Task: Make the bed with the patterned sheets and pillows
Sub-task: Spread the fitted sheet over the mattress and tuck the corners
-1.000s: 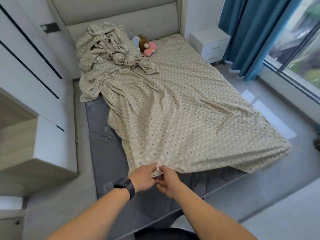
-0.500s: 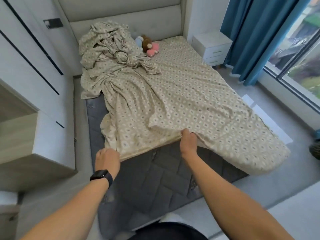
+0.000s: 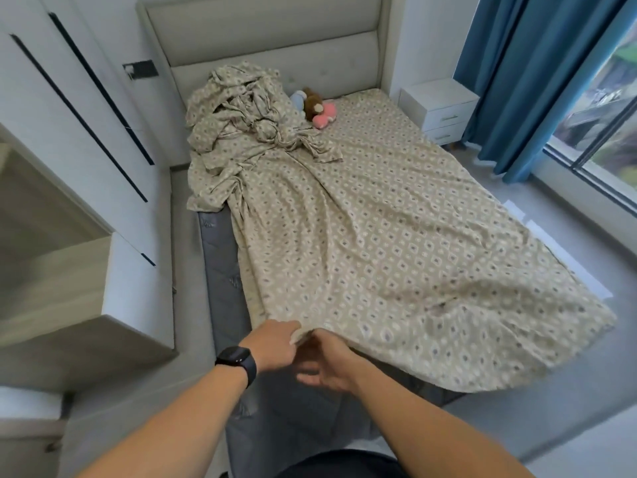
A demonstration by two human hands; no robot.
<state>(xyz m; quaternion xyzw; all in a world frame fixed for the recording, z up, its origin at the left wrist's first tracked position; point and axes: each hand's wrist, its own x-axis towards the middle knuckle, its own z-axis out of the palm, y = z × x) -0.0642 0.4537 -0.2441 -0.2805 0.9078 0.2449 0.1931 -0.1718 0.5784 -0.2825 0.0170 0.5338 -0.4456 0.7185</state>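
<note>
A beige patterned sheet [image 3: 379, 243] lies across the dark grey mattress [image 3: 220, 257], covering the right side and leaving a strip bare on the left and at the foot. More of the same patterned cloth is bunched in a heap [image 3: 241, 112] by the headboard. My left hand [image 3: 275, 343], with a black watch on its wrist, grips the sheet's near edge at the foot of the bed. My right hand [image 3: 324, 363] sits right beside it, blurred, fingers curled at the same edge.
Soft toys [image 3: 317, 108] lie at the head of the bed. A white wardrobe and a desk [image 3: 86, 305] stand close on the left. A white nightstand [image 3: 441, 108], blue curtain [image 3: 531, 81] and window are on the right, with grey floor alongside.
Half a second ago my hands were apart, holding the sheet's edge partway up the mattress. They have come together again and drawn the edge back down toward the foot.
</note>
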